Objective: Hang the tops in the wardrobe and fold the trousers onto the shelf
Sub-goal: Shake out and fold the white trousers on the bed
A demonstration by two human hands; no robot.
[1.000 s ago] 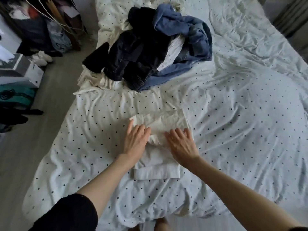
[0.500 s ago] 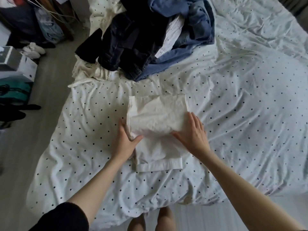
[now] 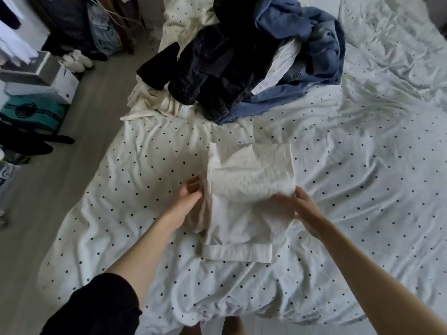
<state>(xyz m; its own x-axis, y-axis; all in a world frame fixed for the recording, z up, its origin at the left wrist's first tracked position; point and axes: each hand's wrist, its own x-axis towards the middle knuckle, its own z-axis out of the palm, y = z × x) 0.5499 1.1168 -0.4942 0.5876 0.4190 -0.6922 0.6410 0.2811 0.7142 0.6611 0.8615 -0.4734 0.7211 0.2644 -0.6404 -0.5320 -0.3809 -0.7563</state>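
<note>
Head view: cream trousers (image 3: 249, 197) lie folded on the spotted bed (image 3: 362, 189), near its foot, hem end nearest the person, likely kept flat so the folds hold. Left hand (image 3: 189, 194) pinches the left edge with curled fingers; right hand (image 3: 302, 209) grasps the right edge under the top fold, probably to lift the bundle whole. Dark and blue clothes pile (image 3: 254, 56) waits beyond.

Right hand (image 3: 305, 212) fingertips blurred; left hand (image 3: 189, 194) fingertips under trousers (image 3: 249, 189)

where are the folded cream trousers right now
In the head view, the cream trousers lie mid-bed on the dotted sheet, between both hands, below the dark clothes pile.
</note>
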